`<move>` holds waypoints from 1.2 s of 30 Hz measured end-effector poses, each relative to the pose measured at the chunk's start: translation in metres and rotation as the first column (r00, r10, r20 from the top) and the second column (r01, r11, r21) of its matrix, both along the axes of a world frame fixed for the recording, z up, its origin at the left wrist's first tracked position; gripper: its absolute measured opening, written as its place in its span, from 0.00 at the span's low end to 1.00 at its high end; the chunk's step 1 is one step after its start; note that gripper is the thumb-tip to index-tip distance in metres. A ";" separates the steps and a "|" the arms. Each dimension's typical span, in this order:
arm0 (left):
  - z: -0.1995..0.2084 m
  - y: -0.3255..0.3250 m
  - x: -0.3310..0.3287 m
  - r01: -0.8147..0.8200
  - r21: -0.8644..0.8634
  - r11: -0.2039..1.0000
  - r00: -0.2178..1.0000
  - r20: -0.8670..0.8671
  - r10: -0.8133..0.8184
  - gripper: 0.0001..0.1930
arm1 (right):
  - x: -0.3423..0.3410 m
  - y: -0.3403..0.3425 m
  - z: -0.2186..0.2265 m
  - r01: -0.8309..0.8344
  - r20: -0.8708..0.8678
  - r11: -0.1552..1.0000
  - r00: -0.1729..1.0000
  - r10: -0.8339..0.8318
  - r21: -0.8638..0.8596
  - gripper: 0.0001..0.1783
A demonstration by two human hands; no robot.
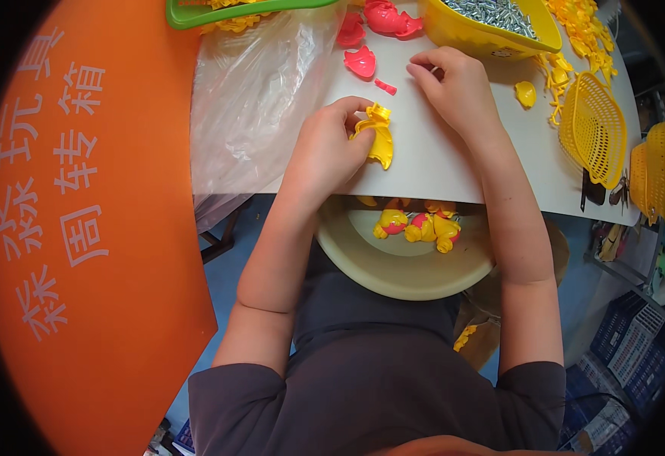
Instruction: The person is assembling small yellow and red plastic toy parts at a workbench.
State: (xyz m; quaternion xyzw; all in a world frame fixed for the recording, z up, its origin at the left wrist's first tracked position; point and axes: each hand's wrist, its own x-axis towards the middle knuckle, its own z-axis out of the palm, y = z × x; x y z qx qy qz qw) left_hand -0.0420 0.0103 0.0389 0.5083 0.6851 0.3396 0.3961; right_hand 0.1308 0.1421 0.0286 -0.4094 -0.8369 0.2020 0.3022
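Observation:
My left hand (331,146) is closed on a curved yellow plastic toy part (382,143), held just above the white table (435,171). To the right, my right hand (454,87) rests by the tabletop with its fingers curled in and the thumb against them; whether anything small is between them is hidden. A small pink strip (385,87) and a pink shell piece (360,62) lie between the hands, with larger pink pieces (391,21) beyond. Below the table edge, a beige basin (401,286) holds several yellow-and-pink toy figures (422,228).
A yellow tub (475,36) of metal screws stands beyond my right hand. Yellow parts (587,34) and a perforated yellow basket (594,129) are at right. A clear plastic bag (256,99), a green tray (252,11) and a big orange box (135,304) are at left.

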 end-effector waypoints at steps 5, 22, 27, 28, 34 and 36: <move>0.002 0.003 -0.001 -0.019 0.059 0.998 0.990 -0.136 0.027 0.18 | -0.028 0.004 0.003 -0.026 -0.033 1.000 0.999 0.026 -0.005 0.13; 0.018 -0.012 -0.012 0.107 0.122 0.987 0.972 -0.222 -0.078 0.20 | 0.020 -0.008 0.035 0.087 0.199 0.963 0.979 -0.036 -0.255 0.13; 0.011 -0.009 0.003 0.087 0.117 0.989 0.971 -0.234 -0.058 0.21 | 0.045 -0.016 0.028 0.143 0.257 0.930 0.965 -0.055 -0.338 0.12; 0.010 -0.010 0.004 0.047 0.123 0.991 0.972 -0.234 -0.017 0.20 | 0.045 -0.019 0.030 0.133 0.255 0.927 0.966 -0.043 -0.350 0.12; 0.000 -0.002 0.013 0.021 0.193 0.981 0.978 -0.206 0.020 0.19 | 0.053 -0.103 0.117 -0.173 -0.280 0.967 0.953 0.117 -0.186 0.07; 0.000 -0.001 0.011 0.004 0.174 0.985 0.978 -0.206 0.032 0.20 | 0.058 -0.138 0.138 -0.528 -0.544 0.840 0.744 0.387 -0.125 0.07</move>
